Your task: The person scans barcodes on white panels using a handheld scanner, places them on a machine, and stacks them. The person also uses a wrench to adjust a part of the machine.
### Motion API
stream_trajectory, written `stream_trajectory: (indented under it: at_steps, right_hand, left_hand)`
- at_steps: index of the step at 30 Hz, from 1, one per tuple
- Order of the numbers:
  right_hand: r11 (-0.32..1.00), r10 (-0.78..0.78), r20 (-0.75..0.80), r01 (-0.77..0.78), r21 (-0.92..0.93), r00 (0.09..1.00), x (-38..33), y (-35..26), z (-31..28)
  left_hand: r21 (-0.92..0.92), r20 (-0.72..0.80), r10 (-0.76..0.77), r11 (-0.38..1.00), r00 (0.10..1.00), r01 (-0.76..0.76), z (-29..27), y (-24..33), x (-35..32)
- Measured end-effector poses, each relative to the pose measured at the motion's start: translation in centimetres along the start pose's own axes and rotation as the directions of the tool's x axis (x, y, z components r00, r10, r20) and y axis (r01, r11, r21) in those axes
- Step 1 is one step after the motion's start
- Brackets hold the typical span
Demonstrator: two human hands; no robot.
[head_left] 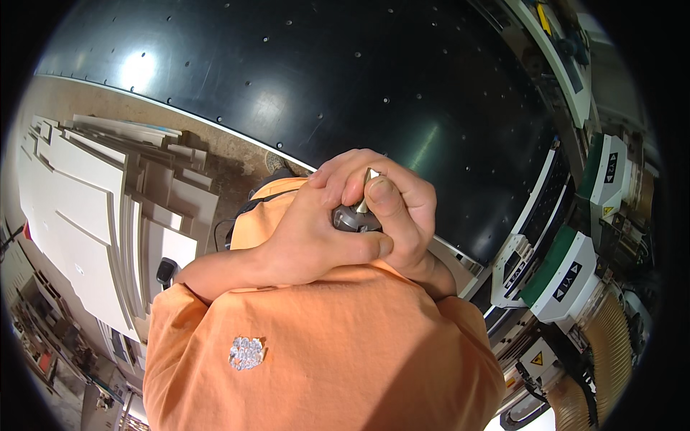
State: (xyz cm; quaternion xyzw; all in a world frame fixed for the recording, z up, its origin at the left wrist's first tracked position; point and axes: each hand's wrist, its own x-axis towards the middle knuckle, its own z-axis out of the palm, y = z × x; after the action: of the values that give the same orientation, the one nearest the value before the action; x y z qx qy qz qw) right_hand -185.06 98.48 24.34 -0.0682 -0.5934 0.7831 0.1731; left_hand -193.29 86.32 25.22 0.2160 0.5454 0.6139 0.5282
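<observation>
Round gray part (pixel 352 221) partly tucked behind left hand (pixel 305 226) (some peeks out), black tabletop (pixel 323 65) cut off up top

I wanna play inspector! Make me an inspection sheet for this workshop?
Surface: black top, dotted with small round marks, reflecting light.
Job's things: pointed metal piece and dark round part.
Clutter: pale panels stacked at left.
Hands: left hand wraps the dark round part; right hand pinches the pointed metal piece.
Cables: thin dark cord, left of the hands.
Surroundings: green-and-white machine units, tan ribbed hose at right.
</observation>
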Motion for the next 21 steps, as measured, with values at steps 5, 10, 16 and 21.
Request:
stream_trajectory:
  at_steps: [5, 10, 16, 21]
  right_hand:
    - [0.999, 0.0, 0.021, -0.001, 0.038, 1.0, 0.06, -0.32, 0.03]
    - [0.999, 0.009, 0.022, -0.01, 0.052, 1.0, 0.31, -0.06, -0.09]
    - [0.997, 0.016, 0.03, -0.019, 0.078, 0.999, 0.42, 0.12, -0.26]
    - [0.995, 0.011, 0.037, -0.015, 0.099, 0.999, 0.59, 0.21, -0.35]
  left_hand:
    - [0.0, 0.002, 0.089, 0.996, 0.996, -0.089, 0.25, -0.26, -0.03]
    - [0.017, -0.016, 0.049, 0.999, 0.999, -0.049, 0.16, -0.39, 0.11]
    - [0.01, -0.019, 0.022, 1.0, 1.0, -0.022, 0.07, -0.35, 0.25]
    - [0.026, -0.026, 0.024, 0.999, 0.999, -0.023, 0.09, -0.13, 0.38]
